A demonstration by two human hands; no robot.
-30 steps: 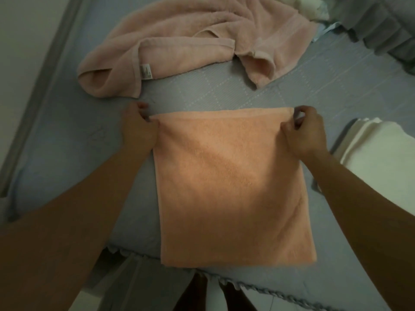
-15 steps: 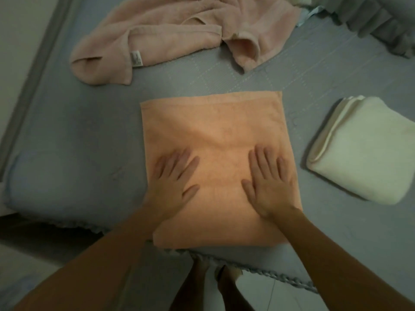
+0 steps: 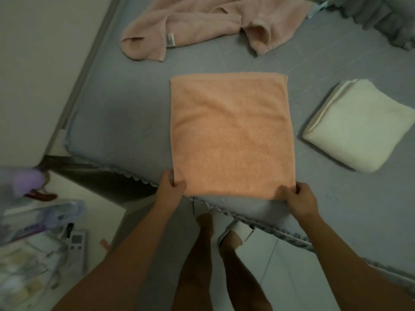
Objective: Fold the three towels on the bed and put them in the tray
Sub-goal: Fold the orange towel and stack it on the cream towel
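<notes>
An orange towel (image 3: pixel 231 133) lies flat on the grey bed (image 3: pixel 125 117), folded into a near square. My left hand (image 3: pixel 171 185) pinches its near left corner. My right hand (image 3: pixel 299 197) pinches its near right corner at the bed's edge. A cream towel (image 3: pixel 359 126), folded, rests to the right on the bed. A pink towel (image 3: pixel 202 25) lies crumpled at the far side of the bed. No tray is in view.
A wall (image 3: pixel 45 52) runs along the bed's left side. A low white table (image 3: pixel 74 212) at the lower left holds a remote (image 3: pixel 75 242) and blurred clutter. My legs and a white slipper (image 3: pixel 238 232) stand on the floor against the bed's ruffled edge.
My hands let go of the far corners, pressed flat on the towel's middle, then slid back to grip its near corners. The view pulled back from the bed.
</notes>
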